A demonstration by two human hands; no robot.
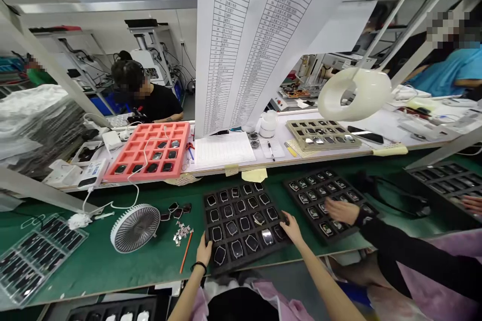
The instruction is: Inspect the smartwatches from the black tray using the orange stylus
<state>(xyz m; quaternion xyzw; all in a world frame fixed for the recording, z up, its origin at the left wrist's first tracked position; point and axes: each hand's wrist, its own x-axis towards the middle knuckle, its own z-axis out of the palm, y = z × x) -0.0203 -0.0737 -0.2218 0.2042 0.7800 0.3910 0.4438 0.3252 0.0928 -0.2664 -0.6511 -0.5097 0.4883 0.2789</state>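
A black foam tray with rows of watch-like parts lies on the green bench in front of me, slightly turned. My left hand grips its left edge near the lower corner, fingers closed round the side; a dark band circles that wrist. At the tray's right edge, my right hand holds the side between thumb and fingers. One part in the lower right of the tray shines brightly, and a yellowish piece sits on another part.
Beside my tray on the right is a second black tray, with a co-worker's hand over it. A white fan, an orange stick and small metal pieces lie left. A pink tray and hanging sheets are beyond.
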